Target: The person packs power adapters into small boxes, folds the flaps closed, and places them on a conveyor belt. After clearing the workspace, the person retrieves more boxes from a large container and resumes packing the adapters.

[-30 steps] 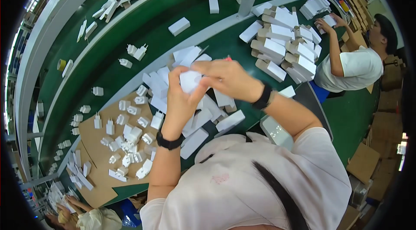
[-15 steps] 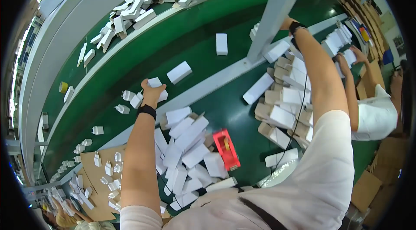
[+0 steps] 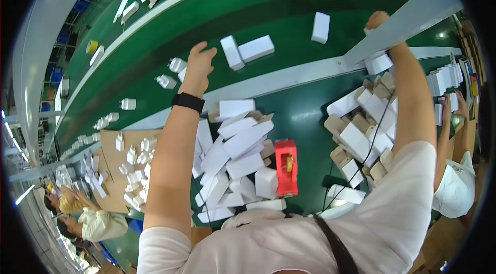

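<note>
My left hand (image 3: 199, 67) is over the green conveyor belt (image 3: 289, 18), fingers apart and holding nothing. Just right of its fingertips lies a small white box (image 3: 232, 52), touching a second white box (image 3: 256, 49). Close by on the other side, white plug adapters (image 3: 166, 82) rest on the belt. My right hand (image 3: 378, 19) reaches over the belt at the far right. A grey post hides its wrist and part of the hand; a bit of something white shows beside its fingers, and any grip there is unclear. Between the hands lies another white box (image 3: 321, 27).
Piles of white boxes lie on the near table, left (image 3: 240, 155) and right (image 3: 361, 129), around a red tape dispenser (image 3: 287, 168). A grey post (image 3: 408, 18) rises beside the belt. Cardboard (image 3: 111, 170) with adapters lies left. Co-workers are at both sides.
My left hand has let go of a white box, which now lies against another on the belt. The whole view has shifted. My right hand remains by the post.
</note>
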Demonstrator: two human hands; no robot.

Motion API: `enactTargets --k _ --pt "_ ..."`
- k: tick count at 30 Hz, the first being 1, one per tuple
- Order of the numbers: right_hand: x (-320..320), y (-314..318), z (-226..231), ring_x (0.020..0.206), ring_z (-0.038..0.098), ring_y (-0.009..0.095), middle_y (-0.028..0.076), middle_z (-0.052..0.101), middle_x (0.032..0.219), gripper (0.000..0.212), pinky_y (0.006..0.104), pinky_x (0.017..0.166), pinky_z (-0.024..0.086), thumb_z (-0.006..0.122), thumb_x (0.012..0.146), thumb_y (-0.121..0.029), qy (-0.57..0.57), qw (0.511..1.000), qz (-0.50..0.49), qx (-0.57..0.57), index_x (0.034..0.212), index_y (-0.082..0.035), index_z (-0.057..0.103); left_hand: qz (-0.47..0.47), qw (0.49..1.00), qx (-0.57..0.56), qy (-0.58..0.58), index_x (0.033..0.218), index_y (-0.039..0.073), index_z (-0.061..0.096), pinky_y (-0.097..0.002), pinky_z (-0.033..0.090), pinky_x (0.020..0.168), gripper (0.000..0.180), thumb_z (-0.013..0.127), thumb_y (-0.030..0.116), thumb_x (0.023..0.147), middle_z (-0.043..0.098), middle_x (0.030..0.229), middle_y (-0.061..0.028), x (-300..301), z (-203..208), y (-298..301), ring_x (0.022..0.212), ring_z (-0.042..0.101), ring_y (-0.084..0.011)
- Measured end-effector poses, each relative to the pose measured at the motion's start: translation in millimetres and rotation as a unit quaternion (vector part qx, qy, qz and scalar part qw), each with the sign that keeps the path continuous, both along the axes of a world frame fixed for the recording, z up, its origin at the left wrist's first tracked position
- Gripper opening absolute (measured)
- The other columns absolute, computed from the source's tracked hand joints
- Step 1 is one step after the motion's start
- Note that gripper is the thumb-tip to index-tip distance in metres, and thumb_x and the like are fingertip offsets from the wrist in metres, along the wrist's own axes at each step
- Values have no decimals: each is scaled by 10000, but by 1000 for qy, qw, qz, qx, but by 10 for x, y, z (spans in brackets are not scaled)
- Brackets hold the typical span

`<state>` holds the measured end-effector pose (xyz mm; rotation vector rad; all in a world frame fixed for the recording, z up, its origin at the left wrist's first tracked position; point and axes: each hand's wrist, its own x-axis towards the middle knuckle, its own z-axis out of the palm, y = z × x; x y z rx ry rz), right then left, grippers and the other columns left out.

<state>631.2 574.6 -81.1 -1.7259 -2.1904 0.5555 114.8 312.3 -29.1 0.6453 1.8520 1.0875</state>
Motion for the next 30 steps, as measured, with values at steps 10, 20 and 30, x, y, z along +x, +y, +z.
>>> enactTargets --k 10,20,30 --pt "-530 -2226 2716 515 585 144 67 564 710 216 277 362 465 616 644 -60 -154 979 -112 -75 850 -32 558 -107 961 248 53 1025 19 571 -241 437 753 243 607 121 808 605 924 -59 -41 1058 -1477 835 564 -122" --pt "-2610 -3458 630 669 612 254 147 609 828 284 304 565 513 740 549 -156 59 989 46 -128 788 -41 637 -376 820 -5 432 1126 14 529 -436 419 887 482 658 226 713 522 1174 -209 632 -189 -1488 1101 471 -369" --pt "-2679 -3703 827 878 563 308 190 615 874 347 362 771 458 730 667 -316 10 995 82 50 874 -45 666 -106 976 187 -46 1049 -23 540 -329 486 668 369 619 158 737 610 882 -121 40 810 -2146 795 624 -228"
